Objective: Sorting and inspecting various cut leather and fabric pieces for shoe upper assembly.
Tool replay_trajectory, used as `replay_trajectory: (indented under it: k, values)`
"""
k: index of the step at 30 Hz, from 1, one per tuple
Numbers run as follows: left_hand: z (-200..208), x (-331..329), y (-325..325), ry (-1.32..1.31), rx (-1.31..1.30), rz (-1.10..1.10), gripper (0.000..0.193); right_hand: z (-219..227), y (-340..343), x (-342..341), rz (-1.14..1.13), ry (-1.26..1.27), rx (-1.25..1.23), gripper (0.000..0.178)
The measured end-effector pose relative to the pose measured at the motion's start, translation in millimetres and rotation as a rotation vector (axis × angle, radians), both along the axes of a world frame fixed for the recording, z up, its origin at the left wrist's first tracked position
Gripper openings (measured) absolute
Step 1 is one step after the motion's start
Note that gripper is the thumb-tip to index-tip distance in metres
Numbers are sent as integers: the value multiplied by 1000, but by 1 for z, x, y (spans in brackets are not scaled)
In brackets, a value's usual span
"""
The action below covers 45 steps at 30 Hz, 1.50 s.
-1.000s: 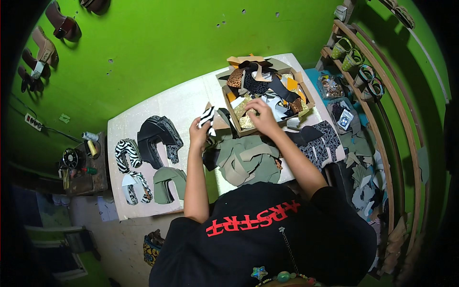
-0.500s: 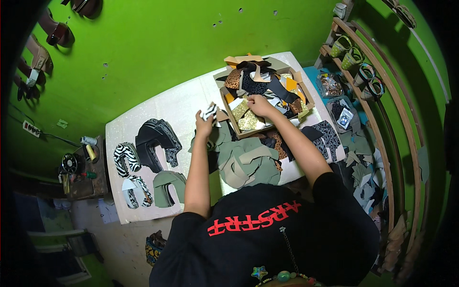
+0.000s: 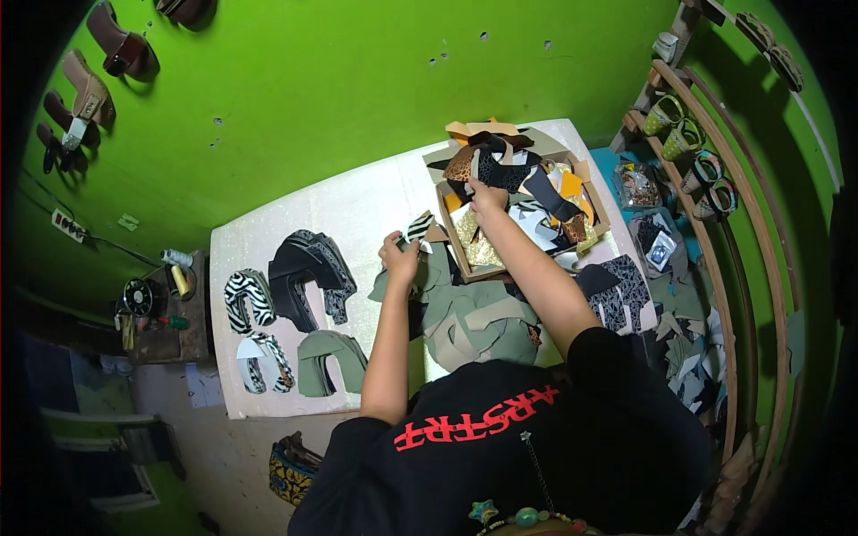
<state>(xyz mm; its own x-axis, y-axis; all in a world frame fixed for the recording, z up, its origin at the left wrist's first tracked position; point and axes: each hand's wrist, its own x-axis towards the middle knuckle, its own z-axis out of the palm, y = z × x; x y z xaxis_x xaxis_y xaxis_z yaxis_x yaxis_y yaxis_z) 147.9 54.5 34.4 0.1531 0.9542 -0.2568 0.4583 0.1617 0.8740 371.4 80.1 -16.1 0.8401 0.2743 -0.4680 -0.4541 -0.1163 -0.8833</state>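
Observation:
My left hand [image 3: 399, 257] is closed on a zebra-print material piece [image 3: 419, 227], held over the table at the left side of an open cardboard box [image 3: 485, 272]. My right hand [image 3: 487, 198] reaches into that box, its fingers closed among the cut pieces; what they grip is hard to make out. Gold glitter pieces [image 3: 478, 241], a leopard-print piece [image 3: 460, 164] and a black piece [image 3: 551, 195] fill the box. In front of it lies a loose heap of olive-green cut pieces [image 3: 474, 322].
Curved stacks stand on the table's left: black [image 3: 308, 272], zebra-print [image 3: 248, 299], white-and-zebra [image 3: 261, 362] and olive [image 3: 331, 364]. Dark patterned pieces [image 3: 617, 290] lie right of the box. A wooden rack [image 3: 715, 232] with sandals [image 3: 684, 138] stands at right, scraps [image 3: 684, 313] beside it.
My right hand has moved from the gold pieces toward the back of the box. The left hand still holds the zebra-print piece, now tilted differently. The whole view has shifted slightly.

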Motion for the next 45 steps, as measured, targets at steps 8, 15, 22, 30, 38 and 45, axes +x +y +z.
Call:
replay_trajectory:
  k: [8, 15, 22, 30, 38, 45]
  values:
    - [7, 12, -9, 124, 187, 20, 45, 67, -58, -38, 87, 202, 158, 13]
    - [53, 35, -35, -497, 90, -194, 23, 110, -133, -61, 382, 60, 241, 26]
    - [75, 32, -49, -920, -417, -314, 21, 124, -163, -79, 682, -1466, 46, 31]
    - [50, 4, -23, -510, -84, -175, 21, 121, -173, -69, 674, -1263, 198, 19]
    - [-11, -31, 21, -291, 95, -97, 20, 101, -161, -28, 824, -856, -126, 30]
    - [-20, -6, -5, 277, 356, -96, 47, 85, -98, -24, 794, -935, -325, 37]
